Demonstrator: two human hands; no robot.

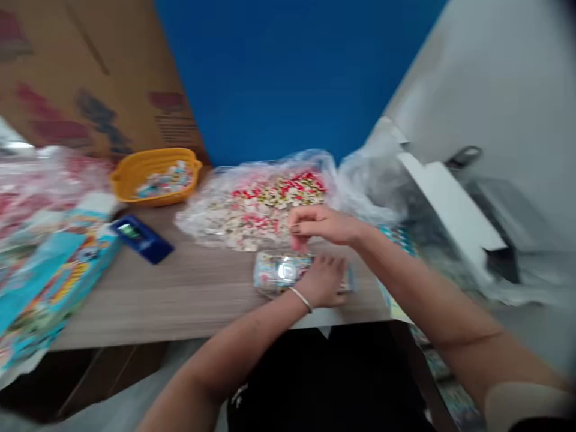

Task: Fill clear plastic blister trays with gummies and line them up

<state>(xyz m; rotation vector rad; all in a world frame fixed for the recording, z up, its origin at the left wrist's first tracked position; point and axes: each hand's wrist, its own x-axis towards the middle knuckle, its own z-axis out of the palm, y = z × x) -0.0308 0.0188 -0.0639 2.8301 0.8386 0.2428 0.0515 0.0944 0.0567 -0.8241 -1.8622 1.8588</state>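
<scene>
A clear plastic pack (270,273) with colourful contents lies on the table near its front edge. My left hand (324,279), with a white band at the wrist, grips the pack's right part from above. Just above the pack, my right hand (317,227) is curled with its fingertips pressed together; blur hides what they hold, if anything. Behind both hands, a plastic bag (252,207) is spread open, full of small red, white and yellowish pieces.
On the left are a yellow basket (156,155) with small pieces, a blue device (141,239) and colourful packaging (67,270). A white box (454,216) and clear plastic (373,180) lie right. A blue panel (297,78) stands behind.
</scene>
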